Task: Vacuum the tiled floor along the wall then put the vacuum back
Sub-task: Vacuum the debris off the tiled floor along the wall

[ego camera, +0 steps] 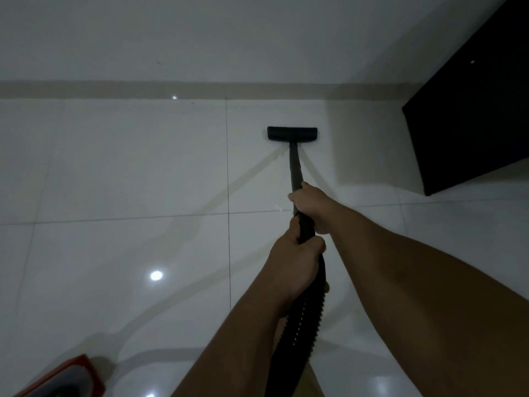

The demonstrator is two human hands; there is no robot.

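Note:
A black vacuum wand (294, 164) runs from my hands down to a flat black floor head (292, 134), which rests on the glossy white tiled floor (128, 167) a short way from the wall's beige skirting (114, 90). My right hand (312, 206) grips the wand further along. Nearer to me, my left hand (294, 262) is wrapped around the black handle where the ribbed hose (300, 328) begins. The hose drops out of view at the bottom edge.
A dark cabinet (469, 116) stands against the wall at the right, close to the floor head. A red and grey object (63, 379), partly cut off, sits at the bottom left corner. Open tile stretches to the left.

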